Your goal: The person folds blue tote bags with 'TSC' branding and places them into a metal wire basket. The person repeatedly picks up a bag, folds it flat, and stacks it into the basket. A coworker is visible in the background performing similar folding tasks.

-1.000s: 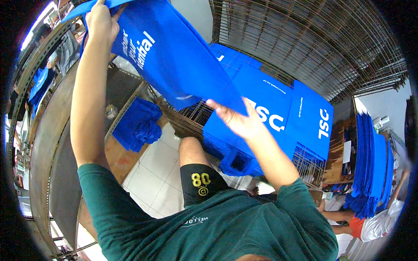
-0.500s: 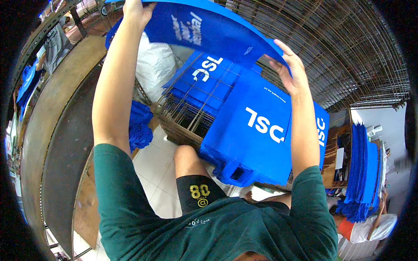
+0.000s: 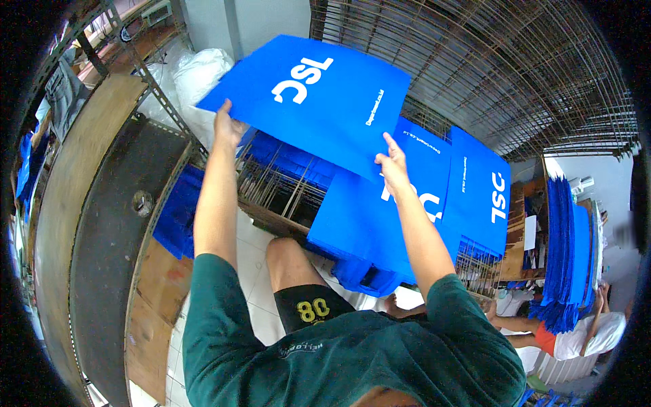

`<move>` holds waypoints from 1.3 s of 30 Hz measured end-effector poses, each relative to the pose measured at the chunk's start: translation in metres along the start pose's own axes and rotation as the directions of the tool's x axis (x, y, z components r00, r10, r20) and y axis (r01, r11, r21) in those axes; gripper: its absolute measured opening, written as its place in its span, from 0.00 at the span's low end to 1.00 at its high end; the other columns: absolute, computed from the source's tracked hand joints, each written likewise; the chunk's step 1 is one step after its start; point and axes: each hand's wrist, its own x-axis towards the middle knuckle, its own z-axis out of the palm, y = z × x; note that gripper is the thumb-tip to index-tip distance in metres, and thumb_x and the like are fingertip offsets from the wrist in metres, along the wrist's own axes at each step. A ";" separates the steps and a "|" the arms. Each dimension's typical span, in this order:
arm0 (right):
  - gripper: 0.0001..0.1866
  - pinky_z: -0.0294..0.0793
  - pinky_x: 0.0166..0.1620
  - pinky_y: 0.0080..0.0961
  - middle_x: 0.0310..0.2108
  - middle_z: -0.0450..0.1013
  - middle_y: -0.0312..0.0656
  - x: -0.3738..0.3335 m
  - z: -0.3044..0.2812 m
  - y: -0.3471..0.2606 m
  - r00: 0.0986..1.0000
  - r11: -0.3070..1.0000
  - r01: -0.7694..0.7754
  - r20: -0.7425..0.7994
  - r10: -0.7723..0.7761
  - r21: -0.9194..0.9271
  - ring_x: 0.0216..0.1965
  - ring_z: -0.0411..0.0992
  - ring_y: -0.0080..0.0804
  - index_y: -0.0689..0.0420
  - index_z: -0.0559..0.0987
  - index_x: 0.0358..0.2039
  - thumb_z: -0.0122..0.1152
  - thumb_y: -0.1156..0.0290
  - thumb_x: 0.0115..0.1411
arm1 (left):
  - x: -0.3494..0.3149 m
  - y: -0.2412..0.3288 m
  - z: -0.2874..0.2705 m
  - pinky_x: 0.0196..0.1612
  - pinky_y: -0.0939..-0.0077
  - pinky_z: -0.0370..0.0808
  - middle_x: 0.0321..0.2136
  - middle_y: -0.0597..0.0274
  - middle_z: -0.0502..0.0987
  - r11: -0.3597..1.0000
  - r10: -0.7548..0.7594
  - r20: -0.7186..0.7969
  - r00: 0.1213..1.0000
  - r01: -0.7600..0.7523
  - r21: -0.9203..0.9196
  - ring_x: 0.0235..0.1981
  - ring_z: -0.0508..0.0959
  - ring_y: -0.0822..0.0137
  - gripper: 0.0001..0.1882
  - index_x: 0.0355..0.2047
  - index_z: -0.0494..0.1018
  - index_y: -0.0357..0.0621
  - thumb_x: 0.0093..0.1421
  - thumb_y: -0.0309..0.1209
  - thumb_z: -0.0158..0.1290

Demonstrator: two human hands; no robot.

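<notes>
A large blue fabric sheet [image 3: 339,74] with white printing is held out flat in front of me, over a wire drying rack. My left hand [image 3: 229,127] pinches its left near edge, fingers partly under it. At the right near corner, my right hand [image 3: 393,167] grips the same sheet, with one finger stretched along the top. Just to the right and below lies a pile of blue bag panels [image 3: 352,227], partly covered by my right forearm. Another blue printed panel [image 3: 478,183] rests farther right on the rack.
A wire rack [image 3: 281,193] bears more blue sheets under the held one. Raised wire grids [image 3: 529,74] fill the far right. White plastic sacks [image 3: 200,81] stand behind, left. A long dark table [image 3: 102,224] runs along the left. Another person [image 3: 576,336] is beside stacked blue sheets [image 3: 566,251].
The blue sheet has come down from a raised, curved position to lie flatter over the rack, its printed face now upward. Both my hands have lowered with it, the right one moving left.
</notes>
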 end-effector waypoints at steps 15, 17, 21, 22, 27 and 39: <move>0.14 0.73 0.37 0.27 0.37 0.73 0.44 -0.017 -0.008 0.076 0.953 0.854 -0.119 -0.300 -0.044 -0.506 0.34 0.73 0.30 0.56 0.77 0.36 0.65 0.75 0.47 | -0.015 -0.099 -0.029 0.30 0.71 0.75 0.39 0.51 0.73 0.821 0.205 -0.271 0.941 -0.014 0.571 0.33 0.76 0.62 0.37 0.55 0.55 0.35 0.43 0.16 0.57; 0.12 0.73 0.35 0.29 0.35 0.72 0.44 -0.024 -0.009 0.087 0.934 0.788 0.002 -0.281 -0.222 -0.616 0.31 0.73 0.32 0.57 0.76 0.33 0.66 0.75 0.46 | -0.016 -0.103 -0.032 0.31 0.69 0.76 0.42 0.47 0.71 0.827 0.204 -0.297 0.933 -0.002 0.563 0.35 0.76 0.60 0.44 0.59 0.47 0.36 0.44 0.16 0.57; 0.10 0.73 0.31 0.31 0.32 0.68 0.45 -0.034 -0.006 0.090 0.868 0.724 0.126 -0.278 -0.412 -0.679 0.24 0.72 0.36 0.58 0.74 0.27 0.67 0.77 0.44 | -0.030 -0.108 -0.022 0.30 0.68 0.78 0.43 0.43 0.71 0.772 0.274 -0.307 0.911 -0.018 0.636 0.32 0.76 0.56 0.49 0.63 0.39 0.37 0.45 0.16 0.57; 0.09 0.72 0.30 0.31 0.32 0.67 0.45 -0.037 -0.004 0.087 0.876 0.774 0.115 -0.304 -0.375 -0.623 0.23 0.71 0.36 0.59 0.74 0.26 0.67 0.77 0.44 | -0.033 -0.107 -0.021 0.30 0.68 0.79 0.42 0.43 0.71 0.756 0.275 -0.314 0.909 -0.003 0.654 0.32 0.76 0.56 0.49 0.63 0.39 0.38 0.46 0.16 0.57; 0.08 0.72 0.28 0.30 0.30 0.66 0.45 -0.044 -0.005 0.085 0.908 0.792 0.052 -0.302 -0.291 -0.608 0.23 0.72 0.34 0.59 0.73 0.24 0.66 0.79 0.45 | -0.052 -0.103 -0.009 0.29 0.68 0.80 0.42 0.43 0.71 0.789 0.237 -0.331 0.913 0.018 0.614 0.33 0.77 0.57 0.47 0.62 0.42 0.41 0.47 0.16 0.57; 0.06 0.71 0.29 0.34 0.28 0.67 0.47 -0.046 0.007 0.082 0.910 0.748 0.097 -0.246 -0.335 -0.657 0.24 0.71 0.39 0.61 0.72 0.22 0.63 0.80 0.46 | -0.034 -0.112 -0.030 0.28 0.70 0.78 0.35 0.46 0.75 0.674 0.366 -0.284 0.886 -0.042 0.738 0.26 0.78 0.61 0.38 0.56 0.50 0.39 0.48 0.18 0.59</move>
